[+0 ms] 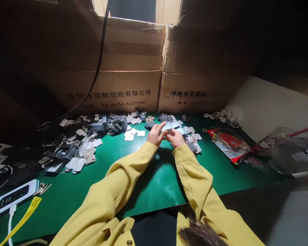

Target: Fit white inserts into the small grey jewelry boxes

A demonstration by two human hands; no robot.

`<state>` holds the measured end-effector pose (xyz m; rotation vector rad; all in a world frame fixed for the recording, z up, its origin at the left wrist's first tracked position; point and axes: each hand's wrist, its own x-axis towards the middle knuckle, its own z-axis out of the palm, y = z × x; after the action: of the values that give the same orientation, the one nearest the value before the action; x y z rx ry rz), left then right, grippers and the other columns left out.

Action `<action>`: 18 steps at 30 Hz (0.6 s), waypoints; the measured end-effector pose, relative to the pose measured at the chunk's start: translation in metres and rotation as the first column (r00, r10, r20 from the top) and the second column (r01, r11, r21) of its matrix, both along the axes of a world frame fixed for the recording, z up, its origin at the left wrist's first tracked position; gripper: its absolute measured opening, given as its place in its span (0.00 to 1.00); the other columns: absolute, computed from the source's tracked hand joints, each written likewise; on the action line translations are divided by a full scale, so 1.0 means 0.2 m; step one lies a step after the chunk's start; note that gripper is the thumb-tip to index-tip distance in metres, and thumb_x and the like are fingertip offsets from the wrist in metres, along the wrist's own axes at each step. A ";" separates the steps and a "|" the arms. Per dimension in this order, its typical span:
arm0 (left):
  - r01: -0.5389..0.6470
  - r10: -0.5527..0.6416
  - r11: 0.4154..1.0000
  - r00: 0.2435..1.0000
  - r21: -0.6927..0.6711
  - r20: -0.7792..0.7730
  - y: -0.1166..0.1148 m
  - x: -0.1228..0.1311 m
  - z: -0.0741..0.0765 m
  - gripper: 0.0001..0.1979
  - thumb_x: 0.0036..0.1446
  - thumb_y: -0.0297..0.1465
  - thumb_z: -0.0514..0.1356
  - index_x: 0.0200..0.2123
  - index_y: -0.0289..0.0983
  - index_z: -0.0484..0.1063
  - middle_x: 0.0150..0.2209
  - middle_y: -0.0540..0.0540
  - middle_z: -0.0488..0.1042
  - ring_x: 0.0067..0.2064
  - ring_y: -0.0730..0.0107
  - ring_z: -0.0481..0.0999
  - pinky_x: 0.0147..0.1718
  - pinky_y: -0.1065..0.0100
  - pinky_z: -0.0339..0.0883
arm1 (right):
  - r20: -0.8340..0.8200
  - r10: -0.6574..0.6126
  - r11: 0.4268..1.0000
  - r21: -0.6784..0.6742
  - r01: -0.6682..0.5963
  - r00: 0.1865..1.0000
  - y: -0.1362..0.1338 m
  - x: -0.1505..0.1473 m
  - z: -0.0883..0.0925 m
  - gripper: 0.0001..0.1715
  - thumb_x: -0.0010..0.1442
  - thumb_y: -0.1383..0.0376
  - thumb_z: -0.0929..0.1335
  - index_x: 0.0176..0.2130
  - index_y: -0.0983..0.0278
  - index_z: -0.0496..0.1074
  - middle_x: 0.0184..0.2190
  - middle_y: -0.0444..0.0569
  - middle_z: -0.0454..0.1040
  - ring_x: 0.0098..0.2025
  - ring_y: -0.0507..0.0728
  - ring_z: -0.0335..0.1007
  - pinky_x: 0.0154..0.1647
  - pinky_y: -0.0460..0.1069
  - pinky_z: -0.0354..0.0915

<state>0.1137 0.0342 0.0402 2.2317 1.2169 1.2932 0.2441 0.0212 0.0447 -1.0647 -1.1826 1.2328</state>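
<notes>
Both hands pinch one small grey-white folded piece just above the green surface.

The left hand and right hand have their fingers closed on it, though the exact grip is blurred. A slip could drop it into the loose pieces left of it. The cardboard boxes wall off the space behind the piece; there is open room in front of it.

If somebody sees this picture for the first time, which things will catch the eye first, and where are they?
At the centre, the left hand and the right hand, in yellow sleeves, hold a small grey and white piece together above the green mat. A heap of grey and white pieces lies to the left, and two cardboard boxes stand behind.
</notes>
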 end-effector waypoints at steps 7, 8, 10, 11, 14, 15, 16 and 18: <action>-0.121 0.123 0.992 0.979 0.022 -0.165 0.27 0.49 0.15 0.24 0.63 0.42 0.48 0.59 0.41 0.63 0.52 0.39 0.67 0.52 0.58 0.66 0.51 0.61 0.63 | 0.463 -0.497 0.855 0.117 0.506 0.734 0.29 0.37 0.14 0.17 0.54 0.66 0.62 0.42 0.66 0.73 0.40 0.53 0.76 0.40 0.57 0.73 0.42 0.51 0.70; -0.144 0.142 0.990 0.967 0.007 -0.211 0.29 0.52 0.15 0.23 0.63 0.42 0.49 0.58 0.43 0.65 0.53 0.39 0.67 0.53 0.57 0.65 0.51 0.59 0.63 | 0.578 -0.478 0.850 0.115 0.514 0.662 0.30 0.39 0.13 0.17 0.55 0.66 0.61 0.42 0.65 0.73 0.41 0.55 0.76 0.43 0.59 0.73 0.44 0.52 0.68; -0.196 0.170 0.979 0.936 -0.055 -0.307 0.32 0.56 0.14 0.20 0.63 0.39 0.50 0.56 0.45 0.67 0.56 0.39 0.65 0.55 0.53 0.62 0.50 0.54 0.62 | 0.723 -0.363 0.876 0.049 0.480 0.588 0.33 0.40 0.09 0.15 0.56 0.65 0.62 0.38 0.66 0.75 0.40 0.58 0.76 0.46 0.62 0.72 0.47 0.54 0.66; -0.224 0.180 0.970 0.922 -0.091 -0.342 0.33 0.58 0.13 0.20 0.63 0.38 0.51 0.56 0.45 0.67 0.58 0.39 0.63 0.58 0.51 0.61 0.51 0.52 0.61 | 0.751 -0.305 0.891 0.009 0.454 0.585 0.33 0.40 0.07 0.15 0.56 0.64 0.62 0.36 0.67 0.76 0.40 0.60 0.77 0.46 0.63 0.71 0.48 0.55 0.65; -0.258 0.194 0.956 0.913 -0.140 -0.359 0.34 0.57 0.12 0.26 0.61 0.38 0.52 0.63 0.46 0.58 0.66 0.39 0.51 0.65 0.47 0.51 0.57 0.47 0.54 | 0.754 -0.227 0.916 -0.049 0.398 0.616 0.31 0.42 0.05 0.18 0.57 0.61 0.62 0.37 0.68 0.76 0.43 0.62 0.75 0.48 0.64 0.70 0.49 0.56 0.64; -0.247 0.192 0.962 0.917 -0.119 -0.350 0.34 0.54 0.13 0.28 0.61 0.39 0.52 0.64 0.46 0.54 0.68 0.40 0.47 0.67 0.47 0.47 0.58 0.46 0.51 | 0.754 -0.231 0.919 -0.038 0.392 0.615 0.30 0.43 0.06 0.19 0.58 0.61 0.61 0.40 0.68 0.75 0.46 0.62 0.74 0.50 0.63 0.69 0.51 0.56 0.62; -0.229 0.186 0.970 0.919 -0.085 -0.347 0.34 0.49 0.14 0.30 0.61 0.40 0.52 0.65 0.46 0.51 0.68 0.41 0.44 0.68 0.48 0.44 0.60 0.45 0.48 | 0.753 -0.255 0.918 -0.008 0.396 0.606 0.27 0.43 0.09 0.20 0.59 0.60 0.60 0.43 0.67 0.74 0.48 0.61 0.73 0.52 0.63 0.67 0.53 0.56 0.61; -0.201 0.188 0.980 0.911 0.002 -0.368 0.32 0.33 0.16 0.30 0.61 0.40 0.51 0.65 0.44 0.51 0.69 0.42 0.42 0.69 0.52 0.41 0.62 0.46 0.43 | 0.737 -0.369 0.899 0.130 0.417 0.566 0.19 0.43 0.15 0.19 0.59 0.60 0.60 0.43 0.66 0.72 0.48 0.59 0.73 0.53 0.62 0.65 0.54 0.56 0.59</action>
<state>0.1801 0.0984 0.0717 2.4509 1.6159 0.9265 0.3304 0.0598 0.0754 -1.8798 -1.3929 0.4369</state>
